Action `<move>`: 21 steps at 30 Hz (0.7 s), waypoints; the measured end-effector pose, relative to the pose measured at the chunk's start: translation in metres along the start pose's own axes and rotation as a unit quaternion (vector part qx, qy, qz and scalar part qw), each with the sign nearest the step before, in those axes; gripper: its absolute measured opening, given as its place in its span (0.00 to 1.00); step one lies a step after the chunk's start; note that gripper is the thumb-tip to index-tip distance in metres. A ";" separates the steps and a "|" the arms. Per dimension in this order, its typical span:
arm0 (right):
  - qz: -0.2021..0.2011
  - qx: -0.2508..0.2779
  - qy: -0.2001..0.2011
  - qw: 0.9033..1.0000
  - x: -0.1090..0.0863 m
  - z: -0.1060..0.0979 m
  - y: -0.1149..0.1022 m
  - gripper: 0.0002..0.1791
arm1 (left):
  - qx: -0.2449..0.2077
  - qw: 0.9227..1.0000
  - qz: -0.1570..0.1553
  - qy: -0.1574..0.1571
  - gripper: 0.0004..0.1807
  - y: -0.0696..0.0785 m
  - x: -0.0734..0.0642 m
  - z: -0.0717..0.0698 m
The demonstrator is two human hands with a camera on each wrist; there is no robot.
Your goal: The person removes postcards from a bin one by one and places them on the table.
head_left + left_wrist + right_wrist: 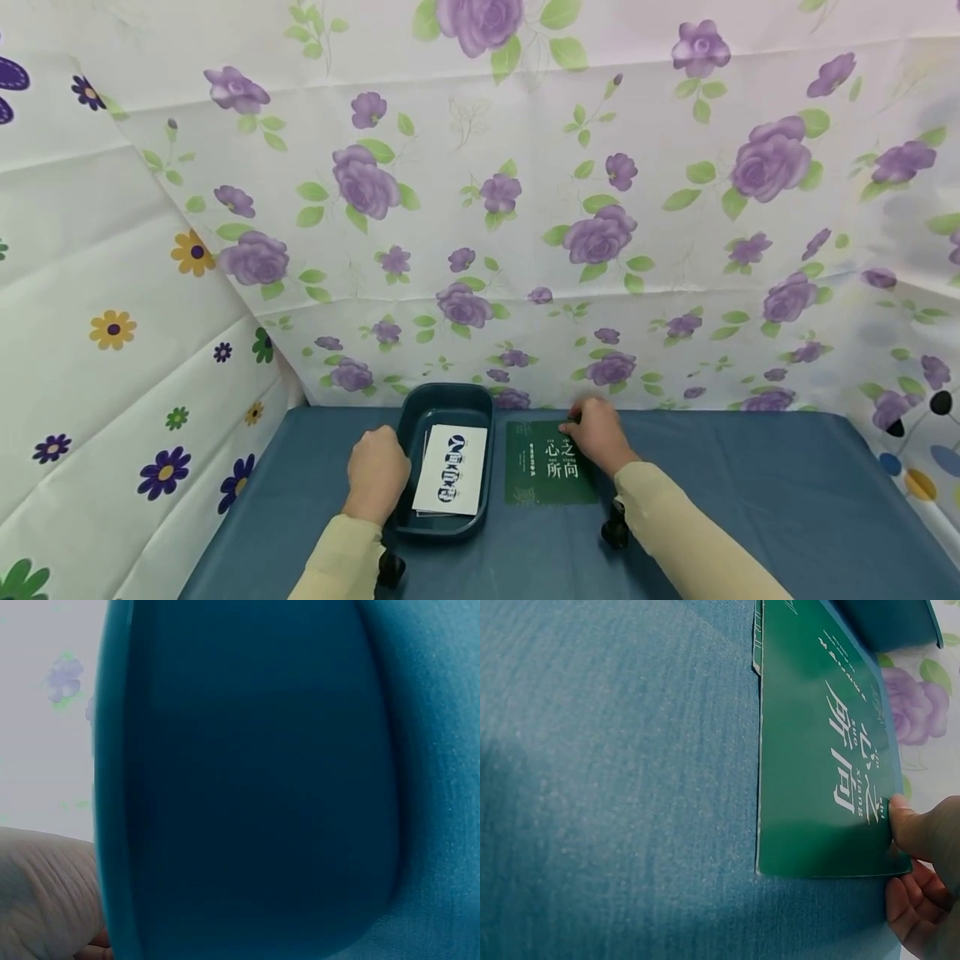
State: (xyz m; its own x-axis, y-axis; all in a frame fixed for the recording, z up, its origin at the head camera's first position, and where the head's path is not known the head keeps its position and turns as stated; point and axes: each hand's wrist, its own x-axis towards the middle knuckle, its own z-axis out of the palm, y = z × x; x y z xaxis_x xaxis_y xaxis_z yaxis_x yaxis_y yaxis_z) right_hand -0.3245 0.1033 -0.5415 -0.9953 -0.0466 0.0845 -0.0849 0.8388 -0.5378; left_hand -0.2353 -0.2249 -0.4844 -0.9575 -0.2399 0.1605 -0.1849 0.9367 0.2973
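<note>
A deep, dark teal plastic tray (pixel 438 531), rectangular with rounded corners, sits left of the middle of the blue cloth-covered table (pixel 735 500), its far end at the table's far edge. Inside it lies a small stack of white rectangular paper cards (pixel 452 471), slightly out of line, so that lower sheets peep out along the left and near sides; the top one bears dark blue printed figures running down its length. The stack is a little askew to the tray, its far right corner close to the right wall, with bare tray floor showing at the far end. The left hand (pixel 377 473) grips the tray's left rim, fingers curled over it; the left wrist view is mostly filled by the tray's outer wall, and the thumb is hidden there. Just beside the tray's right wall, near the table's far edge, a glossy dark green rectangular card (pixel 540 467) with white Chinese lettering lies on the cloth. The right hand (pixel 600 437) pinches its far right corner narrowly, thumb on the printed face and the other fingers at the edge. In the right wrist view, another printed edge shows beneath the green card's left side.
</note>
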 end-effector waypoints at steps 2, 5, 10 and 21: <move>-0.006 -0.004 0.005 1.000 0.002 -0.001 0.001 0.13 | 0.000 1.000 0.001 0.001 0.04 0.001 0.002 -0.001; -0.009 -0.008 0.007 1.000 0.003 -0.003 0.001 0.13 | 0.003 1.000 0.000 -0.001 0.04 0.002 0.004 0.000; -0.008 -0.012 0.005 1.000 0.001 -0.005 0.000 0.13 | 0.006 1.000 -0.001 0.001 0.03 0.003 0.004 0.001; 0.001 0.012 -0.017 1.000 -0.002 -0.004 -0.001 0.09 | 0.008 1.000 -0.003 -0.006 0.02 0.000 0.002 0.001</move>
State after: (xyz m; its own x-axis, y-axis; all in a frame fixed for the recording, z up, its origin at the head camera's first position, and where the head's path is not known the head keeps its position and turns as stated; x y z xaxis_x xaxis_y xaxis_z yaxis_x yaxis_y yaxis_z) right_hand -0.3226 0.1042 -0.5379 -0.9965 -0.0631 0.0553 -0.0833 0.8258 -0.5577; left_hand -0.2370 -0.2249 -0.4849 -0.9588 -0.2429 0.1473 -0.1943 0.9389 0.2840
